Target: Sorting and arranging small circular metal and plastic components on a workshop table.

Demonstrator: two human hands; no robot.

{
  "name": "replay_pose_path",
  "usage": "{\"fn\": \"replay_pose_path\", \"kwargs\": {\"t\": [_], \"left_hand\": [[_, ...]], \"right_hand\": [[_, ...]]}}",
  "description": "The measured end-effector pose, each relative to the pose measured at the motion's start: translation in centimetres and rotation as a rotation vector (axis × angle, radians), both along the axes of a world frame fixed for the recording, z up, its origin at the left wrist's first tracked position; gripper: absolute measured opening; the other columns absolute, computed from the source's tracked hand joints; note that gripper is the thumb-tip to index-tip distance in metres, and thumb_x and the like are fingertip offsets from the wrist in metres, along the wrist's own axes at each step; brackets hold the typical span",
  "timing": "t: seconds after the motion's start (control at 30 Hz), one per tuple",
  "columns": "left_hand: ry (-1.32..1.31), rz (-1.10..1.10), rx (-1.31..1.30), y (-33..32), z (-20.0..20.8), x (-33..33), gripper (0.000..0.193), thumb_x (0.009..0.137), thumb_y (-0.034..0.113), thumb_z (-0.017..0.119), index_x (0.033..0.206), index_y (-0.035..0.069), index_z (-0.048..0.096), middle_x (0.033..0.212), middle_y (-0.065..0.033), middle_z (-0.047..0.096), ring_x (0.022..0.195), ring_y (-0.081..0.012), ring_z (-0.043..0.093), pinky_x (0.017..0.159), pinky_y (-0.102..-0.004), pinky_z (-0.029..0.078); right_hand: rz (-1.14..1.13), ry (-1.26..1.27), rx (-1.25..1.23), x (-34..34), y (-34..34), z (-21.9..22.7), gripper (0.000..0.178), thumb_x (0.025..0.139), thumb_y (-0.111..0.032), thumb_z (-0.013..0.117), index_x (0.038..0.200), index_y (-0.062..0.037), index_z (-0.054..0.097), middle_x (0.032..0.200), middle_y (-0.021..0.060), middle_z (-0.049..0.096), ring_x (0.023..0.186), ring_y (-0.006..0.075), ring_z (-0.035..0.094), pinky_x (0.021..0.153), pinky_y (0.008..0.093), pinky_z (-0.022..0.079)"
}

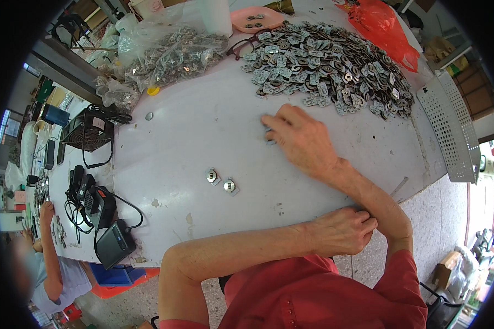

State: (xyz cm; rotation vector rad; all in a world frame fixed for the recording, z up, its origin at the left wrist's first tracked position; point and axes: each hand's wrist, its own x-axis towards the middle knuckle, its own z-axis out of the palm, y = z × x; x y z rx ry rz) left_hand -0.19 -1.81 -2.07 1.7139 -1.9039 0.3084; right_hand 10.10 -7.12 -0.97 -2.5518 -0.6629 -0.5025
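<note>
My right hand is over the table in front of the big heap, its thumb and fingers pinched on a small grey metal part, mostly covered by the fingers. My left hand rests closed at the table's near edge, beside my right forearm; what its curled fingers hold, if anything, is hidden. Two small metal parts with round silver discs, one disc part and another disc part, lie together left of the middle. A large heap of similar grey metal parts covers the far right of the table.
Bags of small metal parts and a pink dish stand at the back, near dark-framed glasses. A fan and black power adapters sit left. A perforated white basket borders the right. Another person works far left.
</note>
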Motion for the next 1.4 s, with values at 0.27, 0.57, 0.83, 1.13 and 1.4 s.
{"fn": "replay_pose_path", "kwargs": {"t": [0.27,0.57,0.83,1.13,1.4], "left_hand": [[0.019,-0.027,0.002,0.3,0.3,0.2,0.024,0.065,0.015,0.064,0.082,-0.002,0.064,0.083,-0.0067,0.053,0.080,-0.0183,0.057,0.064,-0.0289,0.051],[0.033,0.011,-0.028,0.2,0.1,0.2,0.021,0.068,0.013,0.063,0.082,-0.001,0.065,0.084,-0.0047,0.054,0.076,-0.0156,0.055,0.060,-0.0262,0.049],[0.043,0.015,-0.039,0.0,-0.4,0.0,0.021,0.069,0.014,0.063,0.083,-0.002,0.066,0.083,-0.0043,0.054,0.075,-0.0147,0.055,0.059,-0.0258,0.050],[0.037,0.027,-0.058,-0.2,-0.5,-0.1,0.022,0.069,0.013,0.063,0.085,-0.002,0.067,0.082,-0.0041,0.055,0.073,-0.0140,0.055,0.058,-0.0256,0.049],[0.042,0.033,-0.073,-0.2,-0.5,-0.1,0.019,0.070,0.013,0.063,0.083,-0.001,0.067,0.081,-0.0040,0.054,0.073,-0.0139,0.055,0.058,-0.0256,0.050]], "right_hand": [[0.312,0.035,-0.015,-0.9,4.8,0.2,0.029,0.082,-0.014,0.067,0.110,-0.0119,0.063,0.093,0.0051,0.054,0.087,0.0215,0.059,0.063,0.0357,0.053],[-0.132,-0.106,-0.010,3.4,-2.7,0.4,0.031,0.076,-0.004,0.070,0.106,-0.0104,0.065,0.097,0.0044,0.057,0.092,0.0245,0.057,0.074,0.0371,0.050],[-0.119,0.165,0.125,2.2,-3.9,2.0,0.024,0.073,0.000,0.071,0.096,-0.0046,0.064,0.093,0.0049,0.063,0.089,0.0228,0.056,0.077,0.0345,0.048],[-0.149,0.258,0.243,2.5,-5.4,2.6,0.022,0.073,-0.002,0.070,0.094,-0.0026,0.065,0.088,0.0072,0.062,0.086,0.0216,0.059,0.078,0.0346,0.049],[-0.212,-0.052,-0.032,2.5,-5.7,2.5,0.029,0.072,-0.002,0.070,0.101,-0.0040,0.067,0.097,0.0097,0.061,0.091,0.0275,0.059,0.079,0.0365,0.049]]}}
